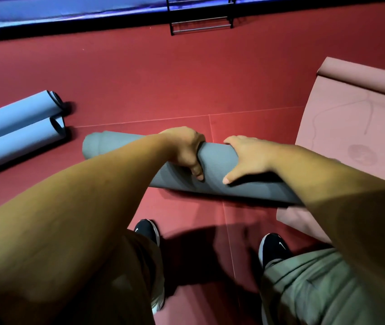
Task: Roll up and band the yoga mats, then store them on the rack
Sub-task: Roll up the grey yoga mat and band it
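You have the grey mat [212,170] rolled and lying across the red floor [163,78] just beyond your feet, with your left hand [182,148] curled over its top near the middle and your right hand [245,156] spread flat on it just beside; no band shows on it. It looks like soft, light foam that will spring open if released; keep both hands clamped around the middle. The rack [201,17] stands far off, the pale blue rolls [15,123] at left, and the pink mat [351,127], mostly flat, at right.
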